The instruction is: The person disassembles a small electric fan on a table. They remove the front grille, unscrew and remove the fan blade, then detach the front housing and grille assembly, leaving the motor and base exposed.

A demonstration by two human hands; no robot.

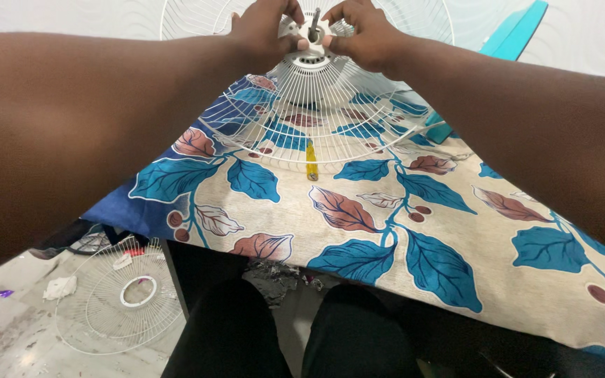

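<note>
A: What do the 2 hands engage?

B: Both meet at the white motor hub (307,43) in the centre of the rear fan guard (316,119), a white wire grille lying on the leaf-patterned cloth (414,231) that covers the desk. The left hand (264,29) is closed on the hub's left side, fingers curled over its top edge. The right hand (364,35) is closed on the hub's right side in the same manner. A dark metal shaft (314,21) rises from the hub between the 2 hands.

A: What lies around the guard?

B: A yellow screwdriver (311,162) lies at the guard's near rim, its tip under the wires. A teal fan blade (516,31) shows beyond the guard, to its right. Whether the blade touches the guard cannot be told.

A: And below the guard?

B: On the floor, down and to the left of the guard, lies a 2nd grille, the front fan guard (117,301), flat, with a white centre ring. White scraps (61,285) lie just beside it, and a small red item (134,250) near its far rim. The person's dark-clad knees (288,336) sit under the near edge of the cloth.
</note>
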